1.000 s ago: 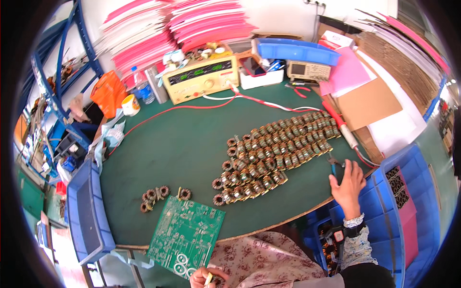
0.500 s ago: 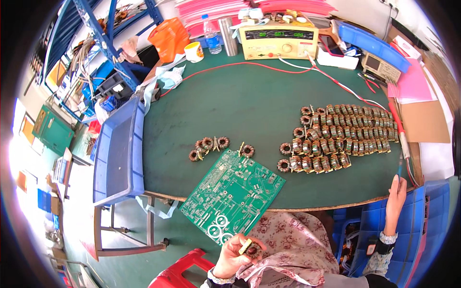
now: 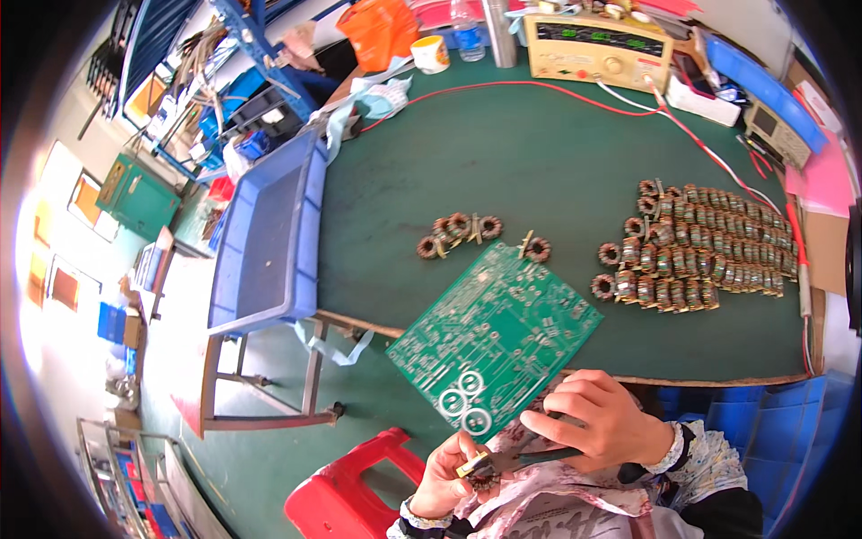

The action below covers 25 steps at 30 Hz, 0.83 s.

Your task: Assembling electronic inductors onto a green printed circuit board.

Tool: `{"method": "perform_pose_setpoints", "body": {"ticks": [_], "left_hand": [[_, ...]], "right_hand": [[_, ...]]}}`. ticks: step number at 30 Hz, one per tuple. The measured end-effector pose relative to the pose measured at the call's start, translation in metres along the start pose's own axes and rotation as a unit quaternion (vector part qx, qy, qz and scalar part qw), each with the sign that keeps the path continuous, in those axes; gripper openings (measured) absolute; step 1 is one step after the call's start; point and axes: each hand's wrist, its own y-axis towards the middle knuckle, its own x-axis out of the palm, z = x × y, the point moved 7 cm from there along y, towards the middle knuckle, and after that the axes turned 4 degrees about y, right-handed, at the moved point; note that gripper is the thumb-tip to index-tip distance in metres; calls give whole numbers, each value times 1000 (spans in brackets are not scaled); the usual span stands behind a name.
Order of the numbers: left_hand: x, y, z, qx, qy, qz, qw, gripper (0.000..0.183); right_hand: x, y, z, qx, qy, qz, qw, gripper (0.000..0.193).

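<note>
Near the lower edge, my left hand (image 3: 438,478) is closed around a small copper-wound ring coil (image 3: 486,478) with a yellowish piece on it. My right hand (image 3: 603,422) grips a slim dark tool (image 3: 542,455) that looks like tweezers; its tip points at the coil, but I cannot tell whether they touch. Just beyond both hands, a green circuit board (image 3: 498,332) reaches over the table's front edge. Three white rings mark its near corner. At its far corner sits a single ring coil (image 3: 538,250).
Several loose coils (image 3: 459,225) lie beyond the board. At right stand packed rows of coils (image 3: 691,235). A blue tray (image 3: 310,220) borders the left side. A yellow power supply (image 3: 597,54) with red and white leads stands at the back. A red stool (image 3: 328,490) is below.
My right hand has come from the table's right edge to beside my left hand, bringing the slim dark tool. My left hand still holds the coil. The whole view has shifted.
</note>
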Motion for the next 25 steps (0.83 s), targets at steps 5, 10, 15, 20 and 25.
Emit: {"method": "perform_pose_setpoints", "body": {"ticks": [5, 10, 15, 20, 25], "left_hand": [[-22, -28, -5, -9, -7, 32, 999, 37], [-33, -40, -6, -8, -28, 41, 999, 35], [-38, -43, -6, -12, -34, 30, 999, 37], [-41, -48, -6, -19, -15, 45, 999, 39], [-46, -57, -11, -31, -30, 56, 998, 40]], "right_hand": [[14, 21, -12, -49, -14, -38, 998, 39], [25, 32, -19, -64, -34, -82, 994, 36], [30, 40, -21, -91, -64, -71, 991, 33], [35, 44, -24, -101, -34, -95, 990, 34], [43, 44, -28, -111, -23, -155, 981, 39]]}}
